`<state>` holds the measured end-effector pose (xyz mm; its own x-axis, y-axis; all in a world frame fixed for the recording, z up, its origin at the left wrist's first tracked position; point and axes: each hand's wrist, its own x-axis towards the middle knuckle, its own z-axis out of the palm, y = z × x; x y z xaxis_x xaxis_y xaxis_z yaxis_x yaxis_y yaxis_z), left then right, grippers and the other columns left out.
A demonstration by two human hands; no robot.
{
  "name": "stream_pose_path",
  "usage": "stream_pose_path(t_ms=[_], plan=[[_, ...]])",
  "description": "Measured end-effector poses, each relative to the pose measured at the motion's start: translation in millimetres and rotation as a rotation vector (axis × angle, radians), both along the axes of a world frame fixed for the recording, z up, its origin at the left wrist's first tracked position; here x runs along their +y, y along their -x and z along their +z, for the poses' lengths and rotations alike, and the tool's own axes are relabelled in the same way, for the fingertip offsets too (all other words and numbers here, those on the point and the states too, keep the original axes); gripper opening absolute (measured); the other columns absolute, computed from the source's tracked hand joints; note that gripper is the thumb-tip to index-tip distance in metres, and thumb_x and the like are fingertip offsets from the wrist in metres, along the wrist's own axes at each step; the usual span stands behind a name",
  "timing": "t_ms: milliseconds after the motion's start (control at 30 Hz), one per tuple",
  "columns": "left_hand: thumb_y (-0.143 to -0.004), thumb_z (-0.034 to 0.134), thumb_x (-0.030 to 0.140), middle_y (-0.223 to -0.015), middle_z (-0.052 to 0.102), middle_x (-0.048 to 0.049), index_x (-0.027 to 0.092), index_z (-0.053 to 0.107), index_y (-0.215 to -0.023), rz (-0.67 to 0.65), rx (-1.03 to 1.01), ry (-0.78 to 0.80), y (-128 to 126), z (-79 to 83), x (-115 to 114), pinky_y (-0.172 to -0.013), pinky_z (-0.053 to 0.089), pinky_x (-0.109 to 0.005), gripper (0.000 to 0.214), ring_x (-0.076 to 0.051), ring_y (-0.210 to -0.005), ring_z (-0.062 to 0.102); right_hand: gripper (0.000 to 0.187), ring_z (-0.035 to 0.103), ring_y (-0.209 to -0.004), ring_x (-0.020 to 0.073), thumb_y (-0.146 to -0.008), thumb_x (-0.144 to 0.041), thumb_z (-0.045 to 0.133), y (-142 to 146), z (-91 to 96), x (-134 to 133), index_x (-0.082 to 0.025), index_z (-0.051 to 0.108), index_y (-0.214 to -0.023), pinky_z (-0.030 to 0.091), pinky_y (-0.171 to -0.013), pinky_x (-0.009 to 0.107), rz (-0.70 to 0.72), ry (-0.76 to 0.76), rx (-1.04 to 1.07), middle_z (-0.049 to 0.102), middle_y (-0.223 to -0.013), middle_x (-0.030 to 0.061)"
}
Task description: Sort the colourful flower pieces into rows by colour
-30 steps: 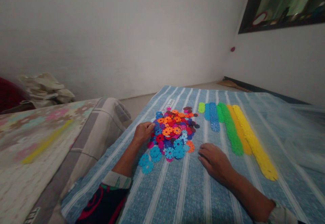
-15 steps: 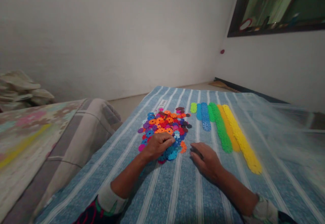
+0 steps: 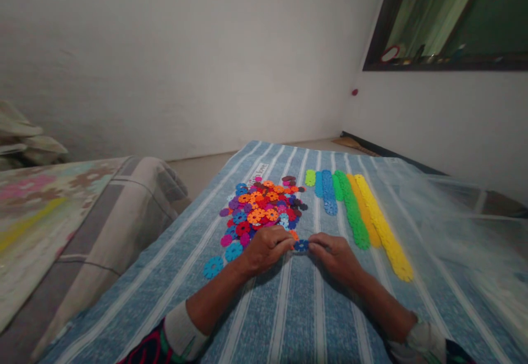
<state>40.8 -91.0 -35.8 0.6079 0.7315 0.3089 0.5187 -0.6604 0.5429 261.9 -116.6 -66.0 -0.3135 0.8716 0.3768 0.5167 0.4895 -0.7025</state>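
A heap of flat plastic snowflake discs (image 3: 264,210) in orange, red, blue, purple and pink lies on a blue striped cloth (image 3: 284,309). My left hand (image 3: 266,248) and my right hand (image 3: 336,253) meet just in front of the heap, fingers curled. Both pinch a small stack of blue discs (image 3: 301,245) held between their fingertips. Two loose light-blue discs (image 3: 223,259) lie left of my left hand. Right of the heap lie sorted rows: lime (image 3: 310,177), blue (image 3: 328,191), green (image 3: 351,210), orange (image 3: 365,215) and yellow (image 3: 383,226).
A folded patterned blanket (image 3: 82,226) lies to the left beside the cloth. Thin translucent netting (image 3: 462,226) covers the cloth's right side. White walls stand behind, with a dark-framed window (image 3: 449,17) at the upper right. Crumpled pale cloth (image 3: 25,138) sits at the far left.
My left hand left the heap's left edge, swept across its near side and came to the middle. My right hand closed in, and both now pinch blue discs. The view shifted right.
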Motion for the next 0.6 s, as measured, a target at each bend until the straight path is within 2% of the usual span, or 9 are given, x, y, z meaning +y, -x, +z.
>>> stream_pose_path(t_ms=[133,267,300,433,600], plan=[[-0.091,0.044,0.035,-0.072,0.065,-0.0044,0.018,0.066,-0.072,0.188,-0.031,-0.015,17.5,6.3,10.3,-0.067,0.042,-0.024,0.034,-0.014,-0.069,0.058,0.028,0.067,-0.077,0.0180,-0.091,-0.027,0.045,-32.4,8.9,28.8,-0.021,0.072,-0.089,0.046,-0.069,0.025,-0.201,-0.017,-0.284,0.073,-0.083,0.0032],[-0.087,0.044,0.035,-0.072,0.067,-0.0046,0.018,0.065,-0.067,0.413,-0.019,-0.040,46.6,10.4,24.8,-0.068,0.043,-0.026,0.034,-0.016,-0.070,0.059,0.027,0.067,-0.087,0.0186,-0.093,-0.028,0.046,-60.8,21.3,61.9,-0.024,0.072,-0.099,0.043,-0.072,0.024,-0.415,0.071,-0.659,0.074,-0.094,0.0039],[-0.086,0.044,0.034,-0.073,0.068,-0.0046,0.018,0.066,-0.067,0.463,-0.010,-0.046,54.3,10.6,28.0,-0.069,0.043,-0.026,0.033,-0.016,-0.071,0.059,0.027,0.067,-0.088,0.0193,-0.094,-0.028,0.047,-65.3,23.7,68.6,-0.023,0.072,-0.100,0.042,-0.071,0.025,-0.444,0.081,-0.688,0.074,-0.095,0.0052],[-0.082,0.046,0.036,-0.077,0.070,-0.0046,0.019,0.068,-0.069,0.613,0.042,-0.048,81.4,8.6,37.7,-0.069,0.041,-0.027,0.031,-0.018,-0.073,0.061,0.026,0.067,-0.091,0.0205,-0.094,-0.027,0.048,-74.3,27.1,86.3,-0.021,0.073,-0.098,0.040,-0.069,0.025,-0.481,0.108,-0.752,0.074,-0.096,0.0074],[-0.078,0.047,0.037,-0.069,0.069,-0.0025,0.019,0.071,-0.072,0.733,0.099,0.058,101.1,4.7,43.8,-0.061,0.037,-0.027,0.029,-0.019,-0.066,0.059,0.028,0.066,-0.092,0.0196,-0.094,-0.027,0.047,-73.7,26.0,94.2,-0.021,0.074,-0.098,0.039,-0.069,0.025,-0.476,0.131,-0.804,0.074,-0.100,0.0068]])
